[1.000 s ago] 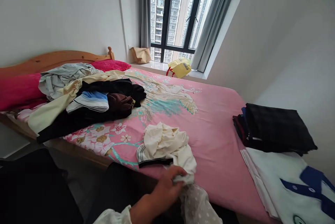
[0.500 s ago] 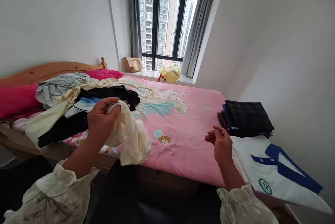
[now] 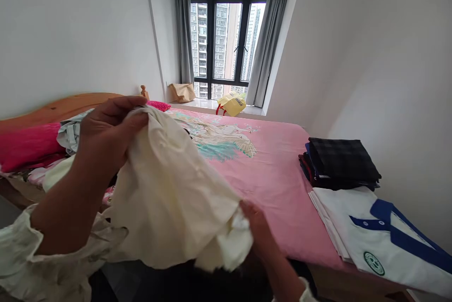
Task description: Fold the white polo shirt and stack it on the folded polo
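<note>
A cream cloth hangs stretched between my two hands, above the near edge of the bed. My left hand pinches its upper left corner, raised higher and closer to the camera. Lower and to the right, my right hand grips the cloth's right side, slightly blurred, with its fingertips partly hidden by the fabric. Behind my left arm, the clothes pile is mostly covered; a grey garment shows at its edge.
A pink bedspread covers the bed. On its right lie a folded dark stack and a white shirt with blue collar. Red pillows rest by the wooden headboard. A yellow bag and brown bag sit at the window.
My left hand has risen and come closer with the cloth. My right hand, earlier apart from it, has moved left and down and taken hold. The cloth is now spread wider.
</note>
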Tool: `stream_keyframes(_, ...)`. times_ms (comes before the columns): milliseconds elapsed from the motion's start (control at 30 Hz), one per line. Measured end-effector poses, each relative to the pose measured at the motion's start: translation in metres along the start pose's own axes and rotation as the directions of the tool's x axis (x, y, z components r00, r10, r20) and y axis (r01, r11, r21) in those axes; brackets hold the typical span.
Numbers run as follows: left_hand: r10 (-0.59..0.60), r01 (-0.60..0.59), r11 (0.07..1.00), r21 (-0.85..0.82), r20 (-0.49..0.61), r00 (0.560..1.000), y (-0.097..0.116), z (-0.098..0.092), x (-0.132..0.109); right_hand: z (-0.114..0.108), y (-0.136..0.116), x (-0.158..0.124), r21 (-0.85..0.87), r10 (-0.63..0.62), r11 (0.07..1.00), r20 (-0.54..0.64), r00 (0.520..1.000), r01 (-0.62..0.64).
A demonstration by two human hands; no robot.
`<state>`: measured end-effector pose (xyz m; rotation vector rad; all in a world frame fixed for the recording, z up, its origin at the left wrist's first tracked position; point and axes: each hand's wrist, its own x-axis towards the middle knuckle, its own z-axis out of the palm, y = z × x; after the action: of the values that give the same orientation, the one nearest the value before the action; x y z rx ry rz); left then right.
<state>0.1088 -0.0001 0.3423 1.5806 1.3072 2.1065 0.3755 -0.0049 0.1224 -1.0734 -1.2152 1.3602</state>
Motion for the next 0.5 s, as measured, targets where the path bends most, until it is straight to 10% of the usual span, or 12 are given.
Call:
stream_keyframes(67,-0.068,0.065,0.996,0.054,0.068,0.995,-0.020,-0.002,0.022,-0.039,-0.035,0.027,0.129,-0.056,0.990,-0.023,0.998,0.058)
stream_keyframes(167,-0.145,0.120,0.980,0.157,0.160,0.976,-0.044,0.013,0.054,-0.082,-0.105,0.055,-0.112,-0.259,0.965,-0.297,0.919,0.235)
stream_keyframes(267,0.002,-0.013,0.996,0.083,0.138,0.990,-0.047,0.036,0.072,-0.092,-0.166,0.050,-0.491,-0.709,0.704,-0.434,0.557,0.514)
stream_keyframes(367,0.161,-0.160,0.987,-0.015,0.098,0.982,-0.058,0.045,0.069,-0.082,-0.177,0.018,-0.698,-0.864,0.497,-0.449,0.226,0.515)
stream_keyframes(433,0.081,-0.085,0.996,0.034,0.108,0.991,-0.085,0.040,0.055,-0.072,-0.147,-0.007,-0.719,-0.858,0.513,-0.439,0.266,0.469)
stream_keyframes(500,-0.104,0.087,0.987,0.133,0.132,0.986,-0.127,0.027,0.033,-0.063,-0.097,-0.030,-0.668,-0.766,0.573,-0.229,0.601,0.475)
